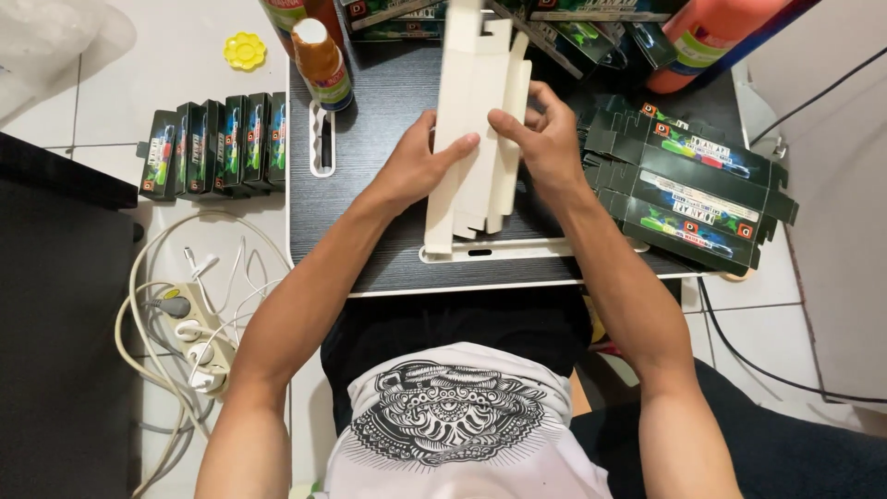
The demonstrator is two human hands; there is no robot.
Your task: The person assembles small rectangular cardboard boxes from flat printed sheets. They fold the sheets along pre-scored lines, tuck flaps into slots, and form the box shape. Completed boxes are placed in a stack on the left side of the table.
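Observation:
I hold a flat white carton blank, plain inner side up, above the small dark table. My left hand grips its left edge with the fingers pressed on its face. At the right edge, my right hand pinches it with fingers and thumb. The blank stands tilted away from me, its lower flaps hanging over a white slot in the table.
A stack of flat black-and-green cartons lies at the table's right. Several folded boxes stand in a row on the floor at the left. An orange bottle, a yellow lid, a power strip with cables.

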